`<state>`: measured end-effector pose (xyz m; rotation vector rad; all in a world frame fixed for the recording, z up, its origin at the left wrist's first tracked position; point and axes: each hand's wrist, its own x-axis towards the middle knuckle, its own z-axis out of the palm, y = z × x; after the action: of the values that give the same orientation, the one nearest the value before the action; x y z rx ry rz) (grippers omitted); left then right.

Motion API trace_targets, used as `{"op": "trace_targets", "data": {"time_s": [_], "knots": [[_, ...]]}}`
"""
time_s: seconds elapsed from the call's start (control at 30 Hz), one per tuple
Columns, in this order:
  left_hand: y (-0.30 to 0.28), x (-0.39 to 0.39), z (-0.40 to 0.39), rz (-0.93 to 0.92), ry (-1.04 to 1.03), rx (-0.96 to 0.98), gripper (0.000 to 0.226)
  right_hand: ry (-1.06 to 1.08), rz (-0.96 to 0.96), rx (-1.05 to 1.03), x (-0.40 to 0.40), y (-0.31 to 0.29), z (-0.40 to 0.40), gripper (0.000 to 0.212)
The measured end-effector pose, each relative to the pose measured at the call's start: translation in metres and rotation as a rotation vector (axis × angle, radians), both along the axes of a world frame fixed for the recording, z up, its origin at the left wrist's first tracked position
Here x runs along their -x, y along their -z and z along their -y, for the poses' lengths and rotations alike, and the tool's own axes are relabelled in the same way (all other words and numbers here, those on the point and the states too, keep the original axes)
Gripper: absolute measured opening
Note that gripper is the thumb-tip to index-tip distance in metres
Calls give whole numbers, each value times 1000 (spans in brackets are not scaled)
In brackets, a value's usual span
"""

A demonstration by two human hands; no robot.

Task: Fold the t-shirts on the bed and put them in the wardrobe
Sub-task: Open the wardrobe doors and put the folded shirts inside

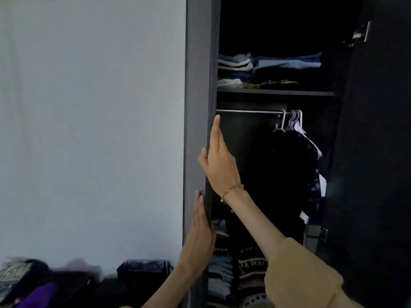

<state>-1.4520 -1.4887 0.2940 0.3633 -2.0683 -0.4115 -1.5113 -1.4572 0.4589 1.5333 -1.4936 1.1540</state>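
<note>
A dark wardrobe stands open before me, its grey left door [196, 85] seen edge-on. My right hand [219, 158] lies with straight fingers along the inner edge of that door, thumb on its front edge. Lower down, my left hand [201, 236] presses flat against the same door edge. Neither hand holds any cloth. Folded clothes [266, 67] are stacked on the upper shelf [275, 93]. More folded t-shirts [224, 274] are piled at the bottom of the wardrobe. The bed is not in view.
A metal rail [249, 111] carries white hangers [289, 121] with dark garments [295, 170]. The right door [373, 152] stands open, dark. Left is a pale wall [89, 118]; below it a dark blue box [142, 267] and jumbled clothes, one purple [37, 296].
</note>
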Motion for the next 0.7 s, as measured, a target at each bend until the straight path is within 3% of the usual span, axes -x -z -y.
{"op": "trace_targets", "data": {"time_s": [0.1, 0.33, 0.47, 0.7], "knots": [[13, 37, -2, 30, -40, 127, 69, 35, 74, 4, 28, 6, -9, 68], [25, 126, 4, 97, -233, 337, 78, 174, 207, 23, 106, 17, -15, 57], [22, 177, 9, 118, -273, 307, 102, 170, 296, 7, 152, 16, -9, 56], [27, 262, 44, 153, -361, 299, 114, -26, 532, -78, 230, 8, 26, 54]]}}
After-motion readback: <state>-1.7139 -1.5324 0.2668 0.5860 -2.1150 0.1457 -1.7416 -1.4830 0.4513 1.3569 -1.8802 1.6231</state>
